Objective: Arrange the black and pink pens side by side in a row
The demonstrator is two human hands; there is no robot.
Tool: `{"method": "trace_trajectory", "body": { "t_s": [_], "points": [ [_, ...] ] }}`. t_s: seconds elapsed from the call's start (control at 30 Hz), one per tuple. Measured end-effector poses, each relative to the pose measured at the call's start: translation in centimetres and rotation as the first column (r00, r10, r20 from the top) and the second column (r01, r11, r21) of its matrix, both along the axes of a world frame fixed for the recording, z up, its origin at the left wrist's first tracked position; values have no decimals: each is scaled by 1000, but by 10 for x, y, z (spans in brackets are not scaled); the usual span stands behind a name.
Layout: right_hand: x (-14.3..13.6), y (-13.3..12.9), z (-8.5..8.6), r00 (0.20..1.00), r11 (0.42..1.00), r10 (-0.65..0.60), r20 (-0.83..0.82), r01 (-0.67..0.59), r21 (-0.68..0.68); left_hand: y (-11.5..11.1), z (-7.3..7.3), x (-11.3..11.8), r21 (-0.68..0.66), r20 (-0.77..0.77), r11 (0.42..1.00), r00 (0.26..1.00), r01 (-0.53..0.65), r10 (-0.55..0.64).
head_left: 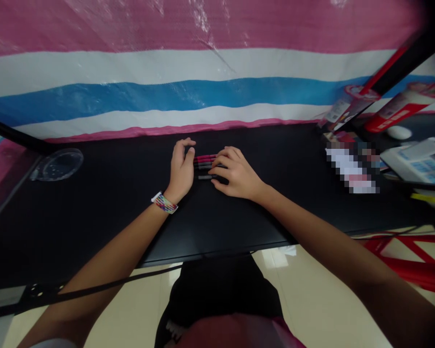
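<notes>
Several slim pens (205, 159), some with pink-red barrels, lie side by side on the black tabletop (123, 212). Just nearer to me is a separate dark grey pen (204, 177), partly covered. My right hand (237, 173) arches over the pens' right ends, its curled fingers on them and hiding much of their length. At the pens' left ends my left hand (181, 169) stands on edge, thumb apart from the bent fingers, with nothing held in it. A colourful woven band (164, 203) is around my left wrist.
A clear plastic lid (63, 163) lies at the far left. To the right stand a drink cup (348, 108), a red-and-white cup (402, 108), a white rounded object (399, 132) and papers (418, 159). Behind the table hangs a striped plastic sheet (166, 96). Red metal framing (413, 261) is below right.
</notes>
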State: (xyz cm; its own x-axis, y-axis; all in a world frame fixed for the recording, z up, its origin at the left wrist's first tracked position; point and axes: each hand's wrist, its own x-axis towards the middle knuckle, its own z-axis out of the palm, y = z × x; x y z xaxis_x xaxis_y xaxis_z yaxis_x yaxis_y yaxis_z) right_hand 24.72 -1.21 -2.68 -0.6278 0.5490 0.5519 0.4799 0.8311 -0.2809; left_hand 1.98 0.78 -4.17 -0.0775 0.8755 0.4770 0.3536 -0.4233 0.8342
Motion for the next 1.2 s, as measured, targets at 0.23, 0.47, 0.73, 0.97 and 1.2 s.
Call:
{"method": "trace_trajectory", "body": {
  "t_s": [0.23, 0.47, 0.73, 0.97, 1.2],
  "points": [
    [0, 3, 3, 999, 1000, -2, -41, 3, 13, -17, 24, 8, 52, -161, 987, 977, 152, -142],
    [12, 12, 11, 954, 986, -165, -250, 155, -61, -18, 31, 6, 23, -247, 987, 958, 158, -147],
    [25, 36, 4, 710, 813, -340, -617, -107, -572, -1, 20, -8, 34, 1, 993, 994, 109, -110],
    [30, 45, -1, 661, 739, -389, -642, -193, -646, 4, 20, -10, -10, 74, 995, 992, 100, -99],
    [26, 44, -2, 631, 701, -401, -665, -256, -666, 3, 20, -9, -50, 74, 987, 987, 150, -146]
  ]
}}
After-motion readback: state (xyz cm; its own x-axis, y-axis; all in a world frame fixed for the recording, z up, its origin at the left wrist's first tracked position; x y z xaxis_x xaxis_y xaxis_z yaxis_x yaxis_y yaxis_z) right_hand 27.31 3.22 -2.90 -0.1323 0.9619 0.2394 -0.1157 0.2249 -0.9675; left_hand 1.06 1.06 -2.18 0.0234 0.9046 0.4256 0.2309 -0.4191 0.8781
